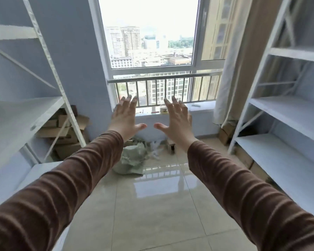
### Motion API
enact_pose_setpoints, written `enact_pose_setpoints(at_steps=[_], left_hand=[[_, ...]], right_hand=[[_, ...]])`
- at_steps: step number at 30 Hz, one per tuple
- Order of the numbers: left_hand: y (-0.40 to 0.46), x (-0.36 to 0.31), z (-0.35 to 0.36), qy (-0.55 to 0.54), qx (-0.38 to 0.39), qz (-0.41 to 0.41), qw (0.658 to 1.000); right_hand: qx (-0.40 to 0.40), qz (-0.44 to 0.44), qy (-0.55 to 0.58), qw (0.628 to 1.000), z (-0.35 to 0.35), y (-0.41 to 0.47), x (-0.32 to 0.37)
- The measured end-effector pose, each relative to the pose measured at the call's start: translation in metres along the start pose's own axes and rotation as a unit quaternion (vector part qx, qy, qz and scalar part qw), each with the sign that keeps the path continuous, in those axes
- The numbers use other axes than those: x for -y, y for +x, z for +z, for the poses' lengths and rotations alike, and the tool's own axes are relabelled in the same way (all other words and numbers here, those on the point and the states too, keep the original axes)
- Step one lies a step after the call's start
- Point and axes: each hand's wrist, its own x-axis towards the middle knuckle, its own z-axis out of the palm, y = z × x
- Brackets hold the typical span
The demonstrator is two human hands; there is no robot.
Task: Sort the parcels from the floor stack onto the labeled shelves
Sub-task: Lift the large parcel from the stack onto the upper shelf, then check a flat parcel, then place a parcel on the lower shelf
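Both hands spread and empty, left hand (124, 117) and right hand (177, 120) raised level. Below and beyond them, on floor under window: pale green crumpled plastic parcel (132, 158), nearer the left.

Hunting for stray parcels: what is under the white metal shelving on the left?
Brown cardboard boxes are piled on the floor under the white metal shelving; the shelf board covers whatever lies further left.
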Motion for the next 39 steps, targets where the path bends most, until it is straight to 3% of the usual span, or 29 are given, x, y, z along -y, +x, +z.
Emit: enact_pose_setpoints(at_steps=[11, 22, 30, 39], left_hand=[[-0.026, -0.277, 0.135, -0.062, 0.117, 0.153, 0.979], [-0.113, -0.548, 0.241, -0.090, 0.205, 0.278, 0.934], [-0.148, -0.673, 0.302, -0.113, 0.267, 0.374, 0.881], [-0.198, -0.769, 0.358, -0.132, 0.347, 0.433, 0.821]], right_hand=[[-0.011, 0.190, -0.118, 0.975, -0.127, -0.180, -0.218], [-0.003, 0.363, -0.158, 0.918, -0.260, -0.367, -0.395], [-0.021, 0.483, -0.162, 0.860, -0.307, -0.454, -0.468], [-0.034, 0.597, -0.173, 0.782, -0.340, -0.550, -0.510]])
